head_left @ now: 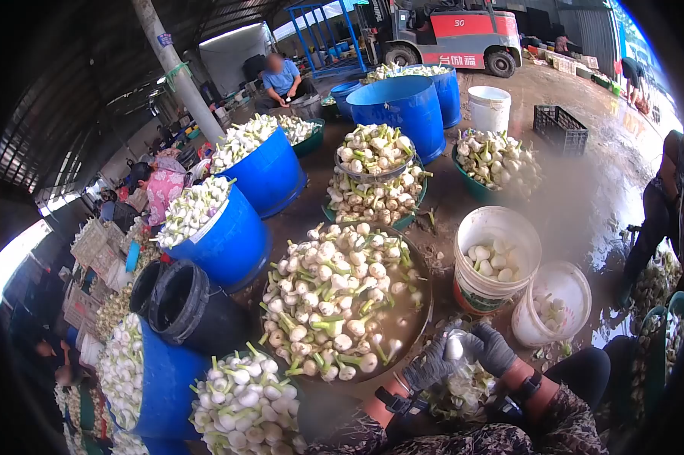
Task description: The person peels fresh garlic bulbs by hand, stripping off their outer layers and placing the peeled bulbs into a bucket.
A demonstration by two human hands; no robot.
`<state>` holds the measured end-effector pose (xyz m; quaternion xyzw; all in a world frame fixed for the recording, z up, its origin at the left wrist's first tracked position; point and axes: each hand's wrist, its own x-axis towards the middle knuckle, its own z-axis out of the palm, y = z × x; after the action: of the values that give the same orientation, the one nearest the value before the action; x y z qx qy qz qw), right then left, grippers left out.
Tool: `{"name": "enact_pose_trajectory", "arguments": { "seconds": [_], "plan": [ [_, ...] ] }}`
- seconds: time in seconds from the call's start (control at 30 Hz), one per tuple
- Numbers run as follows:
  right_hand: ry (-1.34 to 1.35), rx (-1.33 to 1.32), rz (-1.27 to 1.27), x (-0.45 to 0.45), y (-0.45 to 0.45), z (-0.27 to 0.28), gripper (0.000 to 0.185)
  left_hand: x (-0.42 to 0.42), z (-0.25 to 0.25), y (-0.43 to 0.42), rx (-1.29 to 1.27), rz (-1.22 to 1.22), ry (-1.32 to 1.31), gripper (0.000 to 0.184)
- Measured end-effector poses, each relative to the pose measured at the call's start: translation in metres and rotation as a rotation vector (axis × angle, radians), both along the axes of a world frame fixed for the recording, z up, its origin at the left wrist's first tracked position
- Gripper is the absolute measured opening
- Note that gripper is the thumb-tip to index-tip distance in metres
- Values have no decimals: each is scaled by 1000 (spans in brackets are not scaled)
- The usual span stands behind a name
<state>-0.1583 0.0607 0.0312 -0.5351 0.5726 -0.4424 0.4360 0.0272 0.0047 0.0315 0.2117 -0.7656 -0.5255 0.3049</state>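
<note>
Both my hands wear grey gloves and meet at the lower right around one white garlic bulb (454, 347). My left hand (427, 368) has its fingers closed on the bulb's left side. On the other side, my right hand (495, 350) is bent round the same bulb. Beneath them lies a heap of pale peelings (467, 390). Left of my hands stands a wide tub (430, 292) of murky water with many garlic bulbs (327, 292). A white bucket (471, 292) holding several bulbs is just beyond my hands, and a tilted white bucket (577, 292) holds a few pieces.
Blue barrels (239, 235) full of garlic line the left, near black buckets (198, 303). Farther off are a large blue tub (402, 114), a black crate (560, 129), a forklift (456, 38) and a seated person (281, 76). Another person's dark legs (649, 227) show at right.
</note>
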Motion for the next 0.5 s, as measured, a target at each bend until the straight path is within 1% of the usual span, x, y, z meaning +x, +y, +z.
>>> {"name": "enact_pose_trajectory", "arguments": {
  "seconds": [0.03, 0.07, 0.1, 0.13, 0.17, 0.2, 0.23, 0.27, 0.3, 0.33, 0.37, 0.43, 0.47, 0.5],
  "plan": [
    [-163, 65, 35, 1, 2, 14, 25, 0, 2, 1, -5, 45, 19, 79],
    [-161, 208, 67, 2, 6, 31, 26, -1, -7, -3, -5, 46, 17, 79],
    [-163, 208, 79, 2, 8, 31, 26, -1, -12, -8, -13, 7, 57, 80],
    [20, 93, 82, 1, 8, 26, 26, 2, -16, -11, -23, -22, 93, 81],
    [198, -22, 84, 1, 9, 20, 25, 3, -21, -5, 314, -106, 255, 82],
    [336, -121, 67, 0, 9, 13, 18, 3, -28, -4, 325, -51, 200, 76],
    [332, -120, 77, 3, 9, 15, 18, -1, -40, -5, 336, -3, 145, 70],
    [587, -269, 59, 4, 9, 20, 16, -4, -55, -8, 339, 2, 144, 70],
    [841, -416, 36, 5, 10, 23, 13, -8, -63, -11, 437, -13, 58, 61],
    [846, -346, 32, 6, 10, 25, 14, -9, -71, -10, 536, -31, -30, 52],
    [843, -337, 31, 5, 10, 23, 14, -9, -80, -8, 544, -34, -35, 52],
    [815, -286, -4, 4, 7, 18, 13, -9, -60, -6, 288, 53, -181, 41],
    [806, -296, -19, 4, 7, 21, 13, -11, -55, -8, 310, 42, -249, 43],
    [802, -292, -22, 4, 7, 22, 13, -11, -55, -8, 312, 39, -254, 43]
  ]
}}
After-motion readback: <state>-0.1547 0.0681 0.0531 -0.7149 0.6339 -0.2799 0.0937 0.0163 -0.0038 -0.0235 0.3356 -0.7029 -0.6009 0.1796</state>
